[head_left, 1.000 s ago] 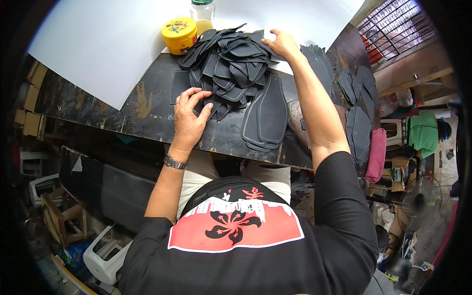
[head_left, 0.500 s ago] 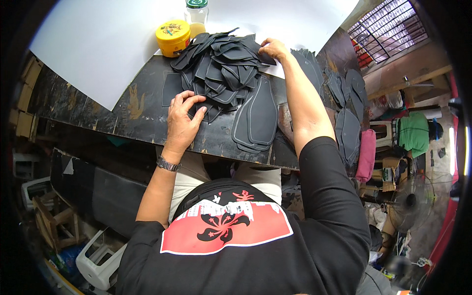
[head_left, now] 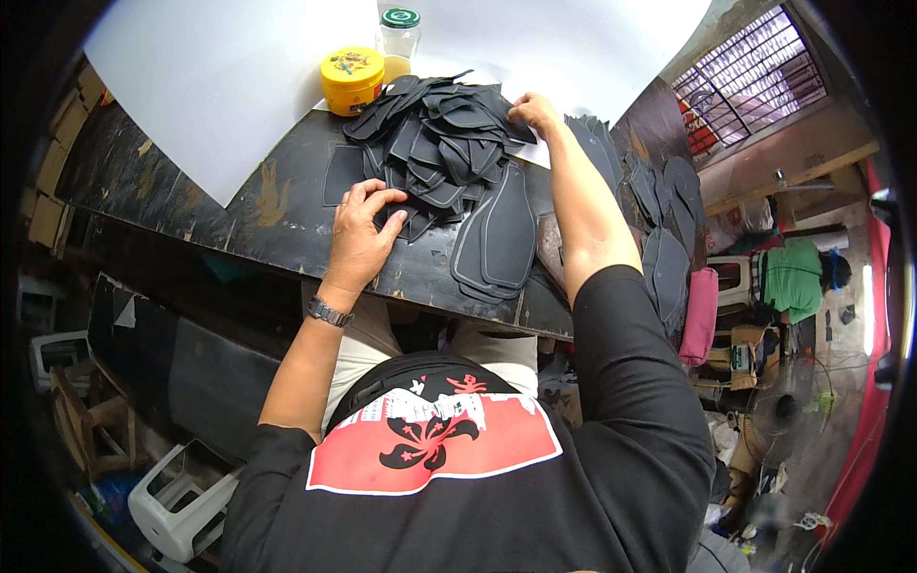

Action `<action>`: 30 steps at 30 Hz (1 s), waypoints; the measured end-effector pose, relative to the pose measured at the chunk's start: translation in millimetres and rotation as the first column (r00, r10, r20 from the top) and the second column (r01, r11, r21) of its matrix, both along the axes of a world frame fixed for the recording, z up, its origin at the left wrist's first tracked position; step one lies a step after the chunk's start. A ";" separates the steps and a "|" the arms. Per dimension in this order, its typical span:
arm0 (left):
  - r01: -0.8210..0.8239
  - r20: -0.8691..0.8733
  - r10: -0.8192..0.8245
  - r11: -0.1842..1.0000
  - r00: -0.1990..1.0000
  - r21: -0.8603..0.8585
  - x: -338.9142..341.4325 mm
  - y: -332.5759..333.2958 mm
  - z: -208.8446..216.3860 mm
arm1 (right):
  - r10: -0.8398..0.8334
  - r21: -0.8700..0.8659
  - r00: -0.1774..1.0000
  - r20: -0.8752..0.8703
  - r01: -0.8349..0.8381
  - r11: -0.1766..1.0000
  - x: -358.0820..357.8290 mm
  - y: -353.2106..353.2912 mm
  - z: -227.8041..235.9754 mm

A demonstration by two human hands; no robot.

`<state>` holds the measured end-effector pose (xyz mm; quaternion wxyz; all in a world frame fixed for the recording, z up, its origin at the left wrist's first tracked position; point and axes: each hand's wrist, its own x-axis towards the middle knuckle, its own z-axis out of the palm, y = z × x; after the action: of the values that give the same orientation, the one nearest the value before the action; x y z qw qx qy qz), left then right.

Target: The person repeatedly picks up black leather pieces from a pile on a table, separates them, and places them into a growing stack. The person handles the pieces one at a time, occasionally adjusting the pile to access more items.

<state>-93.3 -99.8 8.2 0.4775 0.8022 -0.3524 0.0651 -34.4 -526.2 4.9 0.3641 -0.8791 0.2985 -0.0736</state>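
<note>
A loose heap of black cut pieces (head_left: 444, 143) with pale edge lines lies on the dark worktable (head_left: 287, 224). At its front left edge is my left hand (head_left: 364, 227), fingers bent and thumb apart, the tips beside the nearest pieces. My right hand (head_left: 537, 113) reaches to the far right side of the heap, its fingers closed on the edge of a black piece (head_left: 521, 132). Longer sole-shaped black pieces (head_left: 497, 234) lie stacked in front, between my arms. One flat black piece (head_left: 341, 172) rests left of the heap.
Behind the heap stand a yellow round tub (head_left: 351, 88) and a glass jar (head_left: 399, 46) with a green lid. White sheets (head_left: 210, 86) cover the table's back. More sole-shaped pieces (head_left: 664, 256) lie to the right, near a pink roll (head_left: 700, 310). A white stool (head_left: 181, 501) stands lower left.
The whole view has shifted slightly, with the tub, jar and heap a little lower and to the right. Both hands keep nearly the same places at the heap.
</note>
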 end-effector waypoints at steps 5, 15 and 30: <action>0.022 -0.021 -0.023 0.999 1.000 -0.035 1.2 1.1 -0.9 | -0.070 0.021 0.985 0.155 0.068 0.997 -32.6 4.3 5.1; 0.060 -0.027 -0.062 0.996 0.998 -0.066 1.8 3.0 -3.7 | -0.220 0.574 0.901 0.374 -0.039 0.818 -192.3 54.8 53.5; 0.086 -0.184 -0.120 0.979 0.976 -0.187 0.0 12.5 -4.1 | -0.559 0.550 0.657 0.507 0.253 0.796 -376.8 8.9 58.5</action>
<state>-93.3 -87.3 4.1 0.5819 0.7395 -0.3382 -0.0070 -411.2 -517.2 63.4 0.6025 -0.6012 0.3563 -0.3855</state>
